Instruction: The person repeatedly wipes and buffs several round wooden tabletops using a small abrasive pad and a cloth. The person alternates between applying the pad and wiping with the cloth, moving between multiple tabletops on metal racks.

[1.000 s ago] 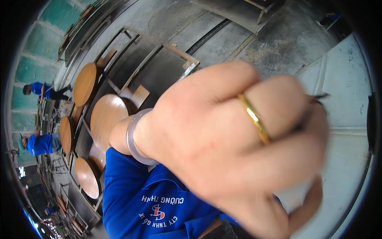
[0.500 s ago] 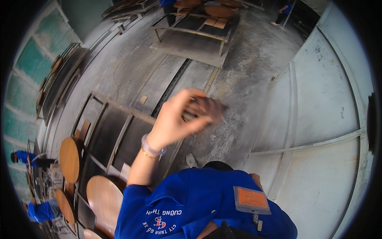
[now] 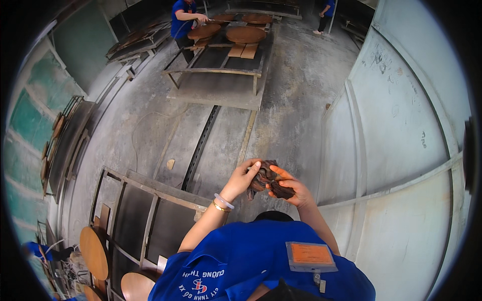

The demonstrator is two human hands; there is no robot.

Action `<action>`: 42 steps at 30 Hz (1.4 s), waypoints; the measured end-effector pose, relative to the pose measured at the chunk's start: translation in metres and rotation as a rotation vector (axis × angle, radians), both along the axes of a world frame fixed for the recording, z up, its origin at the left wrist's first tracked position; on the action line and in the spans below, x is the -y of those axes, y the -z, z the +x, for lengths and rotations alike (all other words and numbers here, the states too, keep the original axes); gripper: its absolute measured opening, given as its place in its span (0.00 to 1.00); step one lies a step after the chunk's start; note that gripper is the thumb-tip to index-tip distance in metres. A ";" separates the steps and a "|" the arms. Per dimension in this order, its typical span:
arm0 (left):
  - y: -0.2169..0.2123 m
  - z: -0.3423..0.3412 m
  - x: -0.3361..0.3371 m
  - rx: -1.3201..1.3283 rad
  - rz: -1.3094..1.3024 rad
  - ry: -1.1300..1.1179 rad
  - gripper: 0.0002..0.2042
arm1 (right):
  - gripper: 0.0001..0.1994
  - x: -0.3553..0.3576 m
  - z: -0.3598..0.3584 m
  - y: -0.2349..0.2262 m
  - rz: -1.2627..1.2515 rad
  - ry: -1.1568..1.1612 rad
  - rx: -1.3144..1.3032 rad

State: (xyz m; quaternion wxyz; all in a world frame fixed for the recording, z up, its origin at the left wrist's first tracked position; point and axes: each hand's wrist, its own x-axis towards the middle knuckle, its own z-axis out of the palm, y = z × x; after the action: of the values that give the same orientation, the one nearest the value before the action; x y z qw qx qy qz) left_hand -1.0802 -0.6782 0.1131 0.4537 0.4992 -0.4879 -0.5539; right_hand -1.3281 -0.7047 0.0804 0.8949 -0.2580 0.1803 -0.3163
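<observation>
A crumpled dark brown cloth (image 3: pixel 264 175) is bunched between my two hands, in front of my chest. My left hand (image 3: pixel 245 176), with a pale bangle and a gold bracelet at the wrist, grips its left side, thumb on top. The right side is held by my right hand (image 3: pixel 295 189), whose fingers are stained orange. A darker clump of the cloth sticks out under the right thumb. The fingers beneath the cloth are partly hidden.
A metal-framed rack (image 3: pixel 165 188) stands at my left, near round wooden tops (image 3: pixel 94 253). Ahead, a co-worker (image 3: pixel 183 22) works at a low frame bearing round brown tops (image 3: pixel 246 34). A pale panel wall (image 3: pixel 391 120) runs along my right. Another person stands far off.
My left hand has come down and nearer my chest. My right hand has come into view, and both now grip the cloth. The view has shifted, showing more of the co-worker ahead.
</observation>
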 end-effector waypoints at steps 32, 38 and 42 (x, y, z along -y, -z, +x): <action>-0.006 -0.085 0.082 -0.601 0.129 -0.185 0.31 | 0.30 0.123 -0.113 -0.015 0.006 0.116 0.248; 0.012 -0.107 0.092 -0.501 0.136 -0.242 0.34 | 0.28 0.131 -0.113 -0.013 0.093 0.107 0.205; 0.016 -0.111 0.093 -0.482 0.117 -0.290 0.31 | 0.28 0.135 -0.118 -0.009 0.113 0.090 0.212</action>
State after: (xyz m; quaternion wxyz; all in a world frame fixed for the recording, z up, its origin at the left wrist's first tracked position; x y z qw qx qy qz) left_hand -1.1913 -0.7714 0.0972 0.6016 0.4432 -0.2568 -0.6129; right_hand -1.4461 -0.8400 0.0895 0.9069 -0.1640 0.1135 -0.3712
